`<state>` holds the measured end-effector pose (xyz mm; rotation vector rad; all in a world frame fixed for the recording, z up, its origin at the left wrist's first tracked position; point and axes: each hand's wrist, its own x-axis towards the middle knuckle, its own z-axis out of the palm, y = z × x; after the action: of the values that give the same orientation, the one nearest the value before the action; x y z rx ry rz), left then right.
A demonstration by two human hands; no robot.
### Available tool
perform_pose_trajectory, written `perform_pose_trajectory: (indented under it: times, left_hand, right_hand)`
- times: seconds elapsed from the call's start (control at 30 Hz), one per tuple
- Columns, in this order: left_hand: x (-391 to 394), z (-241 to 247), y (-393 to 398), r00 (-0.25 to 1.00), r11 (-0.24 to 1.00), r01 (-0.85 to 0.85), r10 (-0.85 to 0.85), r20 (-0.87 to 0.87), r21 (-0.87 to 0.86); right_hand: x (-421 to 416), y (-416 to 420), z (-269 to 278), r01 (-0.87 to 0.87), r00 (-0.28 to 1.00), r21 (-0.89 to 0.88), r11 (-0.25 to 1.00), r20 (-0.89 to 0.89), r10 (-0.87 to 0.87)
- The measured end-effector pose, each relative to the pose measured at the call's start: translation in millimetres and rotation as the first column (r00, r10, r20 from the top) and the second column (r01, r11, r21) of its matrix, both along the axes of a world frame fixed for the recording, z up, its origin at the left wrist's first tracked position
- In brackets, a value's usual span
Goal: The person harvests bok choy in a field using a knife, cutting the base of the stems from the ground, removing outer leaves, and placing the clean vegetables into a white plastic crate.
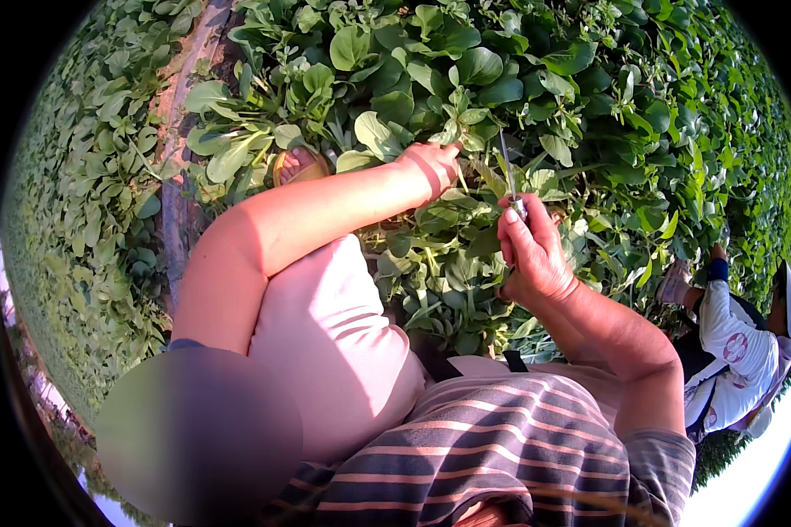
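My left hand (432, 168) reaches across my knee into the crop, its fingers closed around a leafy green plant (471, 125). Leaves partly hide those fingertips. In my right hand (534, 244) is a knife, its thin metal blade (507, 161) pointing away from me, just right of the gripped plant. Only a short shiny part of the handle (518, 207) shows above my thumb. Cut or flattened greens (461, 277) lie low between my legs and the standing rows, below both hands.
Broad-leaved greens (428, 72) grow densely ahead and to the right. A pale strip, perhaps a hose or a furrow edge (175, 224), runs along the left. My sandalled foot (300, 165) stands among the plants. Another person (732, 342) crouches at the far right, one hand in the crop.
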<state>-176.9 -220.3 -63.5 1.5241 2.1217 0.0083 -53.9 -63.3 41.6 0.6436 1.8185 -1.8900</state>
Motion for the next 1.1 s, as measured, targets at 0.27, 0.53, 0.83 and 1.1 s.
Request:
perform_pose_trajectory:
  times: [0.27, 0.53, 0.83, 1.1]
  left_hand:
    - [-14.2, -11.7, -47.5, 0.809, 0.846, -0.515, 0.532, 0.25, -0.136]
    - [-4.4, -25.3, -65.6, 0.8, 0.845, -0.532, 0.521, 0.296, -0.049]
    - [-14.3, -28.7, -63.3, 0.76, 0.84, -0.525, 0.536, 0.368, -0.139]
    - [-7.5, -43.6, -83.0, 0.61, 0.717, -0.693, 0.634, 0.475, -0.067]
  right_hand:
    - [-7.6, -25.3, -120.7, -0.183, 0.963, 0.249, 0.951, 0.241, 0.122]
    - [-21.5, -33.9, -146.4, -0.054, 0.913, 0.093, 0.994, 0.407, 0.011]
    - [23.8, 11.0, -255.5, -0.453, 0.628, 0.767, 0.455, -0.088, 0.774]
    - [-15.0, -18.1, -202.8, 0.116, 0.856, -0.193, 0.974, 0.517, 0.001]
